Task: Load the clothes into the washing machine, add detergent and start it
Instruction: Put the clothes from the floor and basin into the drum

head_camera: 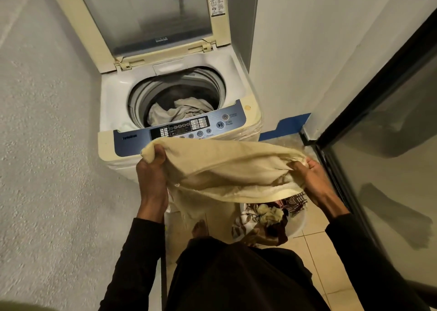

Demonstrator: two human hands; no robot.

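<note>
The top-loading washing machine [179, 111] stands lid-up, pale laundry already in its drum; a cream towel [227, 166] hangs before its panel, left hand [151, 168] and right hand [307, 175] each gripping an end; trailing cloth may snag the rim

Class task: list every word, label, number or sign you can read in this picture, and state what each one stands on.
"POWER", beside the round button on the control panel of the washing machine.
"START PAUSE", beside the play/pause button.
Brand word on the panel's left: blurred.
Word on the open lid: unreadable.
Sticker on the lid: too small.
Display digits: unreadable.
</note>
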